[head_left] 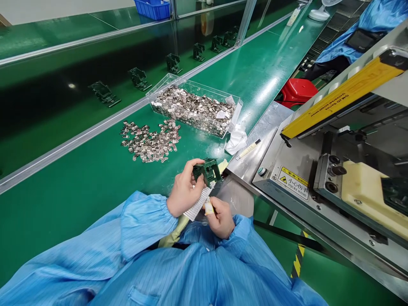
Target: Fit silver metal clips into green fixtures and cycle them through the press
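Observation:
My left hand [185,190] grips a dark green plastic housing [211,171] between thumb and fingers, just over the bench's front edge. Below the housing runs a whitish ribbed strip [198,205], slanting down toward my lap, with pale yellow material [174,233] at its lower end. Close beneath the housing, my right hand [221,217] is closed, its fingers curled. A yellow-and-white band [209,208] shows at its fingertips; whether it is wrapped on a finger or held I cannot tell. Small metal clips [153,140] lie in a loose pile on the green bench beyond my left hand.
A clear plastic box [234,121] full of metal clips stands behind the pile. White cloth [236,139] and a cutter-like pen [248,149] lie to its right. A machine [296,182] fills the right side. Several green housings [139,79] line the far strip.

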`<move>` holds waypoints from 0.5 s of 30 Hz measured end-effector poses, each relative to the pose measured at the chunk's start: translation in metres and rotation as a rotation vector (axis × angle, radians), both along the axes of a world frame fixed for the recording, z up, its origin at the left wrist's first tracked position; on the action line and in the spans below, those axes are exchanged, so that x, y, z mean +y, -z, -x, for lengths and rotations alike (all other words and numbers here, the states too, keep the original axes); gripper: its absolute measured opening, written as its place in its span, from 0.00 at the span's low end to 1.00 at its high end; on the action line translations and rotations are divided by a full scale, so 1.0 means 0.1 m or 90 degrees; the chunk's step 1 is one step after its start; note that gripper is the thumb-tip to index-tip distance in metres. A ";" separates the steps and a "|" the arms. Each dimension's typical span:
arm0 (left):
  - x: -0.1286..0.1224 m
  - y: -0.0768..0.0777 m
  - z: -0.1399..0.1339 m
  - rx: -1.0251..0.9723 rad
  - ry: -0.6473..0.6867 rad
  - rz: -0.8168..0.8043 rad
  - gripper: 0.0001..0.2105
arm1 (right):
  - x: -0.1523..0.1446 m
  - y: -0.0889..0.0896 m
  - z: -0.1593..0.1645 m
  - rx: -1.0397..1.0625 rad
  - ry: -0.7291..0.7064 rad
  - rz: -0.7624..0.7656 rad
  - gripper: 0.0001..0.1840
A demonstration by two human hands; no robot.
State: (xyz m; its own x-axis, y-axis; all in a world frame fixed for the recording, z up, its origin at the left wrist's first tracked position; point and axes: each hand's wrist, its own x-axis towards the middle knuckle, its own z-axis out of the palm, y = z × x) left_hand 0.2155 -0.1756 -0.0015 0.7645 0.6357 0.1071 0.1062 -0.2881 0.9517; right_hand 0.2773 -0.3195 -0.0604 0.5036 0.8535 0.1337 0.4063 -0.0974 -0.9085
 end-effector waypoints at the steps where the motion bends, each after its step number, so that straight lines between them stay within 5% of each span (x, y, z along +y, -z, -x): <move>1: 0.00 0.00 0.00 0.000 0.001 -0.001 0.19 | -0.01 0.00 -0.01 -0.005 -0.010 0.005 0.11; 15: 0.04 0.15 0.02 -0.026 -0.014 0.080 0.20 | -0.09 -0.05 -0.25 -0.005 -0.088 0.140 0.10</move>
State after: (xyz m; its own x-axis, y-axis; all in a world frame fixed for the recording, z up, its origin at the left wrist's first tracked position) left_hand 0.2136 -0.1718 -0.0161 0.7468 0.6627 0.0563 0.0715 -0.1642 0.9838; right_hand 0.3023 -0.3289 -0.0553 0.3792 0.9234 -0.0595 0.4367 -0.2354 -0.8683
